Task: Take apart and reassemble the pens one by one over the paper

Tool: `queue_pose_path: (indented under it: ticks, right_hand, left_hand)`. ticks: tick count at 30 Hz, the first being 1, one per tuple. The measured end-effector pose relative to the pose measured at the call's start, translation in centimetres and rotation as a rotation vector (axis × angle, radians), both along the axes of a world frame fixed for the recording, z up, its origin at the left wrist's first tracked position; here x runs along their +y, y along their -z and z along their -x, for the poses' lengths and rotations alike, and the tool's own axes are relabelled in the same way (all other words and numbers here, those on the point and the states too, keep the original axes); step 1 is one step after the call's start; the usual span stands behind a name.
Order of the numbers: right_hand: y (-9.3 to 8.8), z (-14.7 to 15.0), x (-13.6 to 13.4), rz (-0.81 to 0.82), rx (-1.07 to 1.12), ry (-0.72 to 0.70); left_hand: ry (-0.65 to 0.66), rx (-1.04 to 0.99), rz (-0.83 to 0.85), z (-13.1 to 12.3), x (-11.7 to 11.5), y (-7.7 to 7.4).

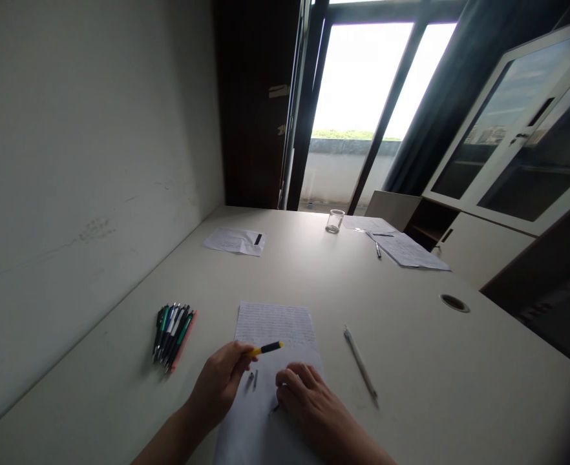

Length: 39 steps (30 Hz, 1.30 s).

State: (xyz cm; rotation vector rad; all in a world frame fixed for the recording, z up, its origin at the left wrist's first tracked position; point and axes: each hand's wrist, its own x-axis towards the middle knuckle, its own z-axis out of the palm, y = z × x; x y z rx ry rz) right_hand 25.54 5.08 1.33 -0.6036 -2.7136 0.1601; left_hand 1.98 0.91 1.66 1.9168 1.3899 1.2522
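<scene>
A yellow-and-black pen barrel [266, 349] is pinched in my left hand [217, 381], its black part with a yellow end pointing right. Below that hand, two small pen parts [253, 379] lie on a sheet of paper [275, 323] covered with lines of writing on its upper half. My right hand [307, 394] rests low over the same sheet with its fingers curled in. A thin dark piece [274, 409] shows beside its fingers; the rest of it is hidden, and what the fingers grip cannot be made out.
Several pens [172, 336] lie side by side at the left. A whitish pen [361, 365] lies right of the sheet. Farther back are a paper [234, 241], a glass jar [334, 221], stacked papers [411, 250] and another pen [378, 250]. A round cable hole [454, 303] sits at the right.
</scene>
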Motion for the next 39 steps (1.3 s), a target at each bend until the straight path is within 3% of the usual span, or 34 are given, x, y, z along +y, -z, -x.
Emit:
queue_pose_path:
  ticks: [17,28,35,39]
  right_hand:
    - [1.5,-0.3,0.1,-0.029,-0.063,0.038]
    - [0.7,-0.6,0.3,-0.027,-0.095,0.012]
    - [1.1,-0.3,0.1,-0.079,-0.099,0.03]
    - [0.6,-0.6,0.2,-0.028,-0.046,0.019]
  left_hand:
    - [0.004,0.023,-0.028,0.1,0.1,0.1]
    - [0.005,0.026,-0.019,0.1,0.1,0.0]
    - [0.006,0.028,-0.028,0.1,0.2,0.3]
    - [0.012,0.027,-0.026,0.0,0.3,0.2]
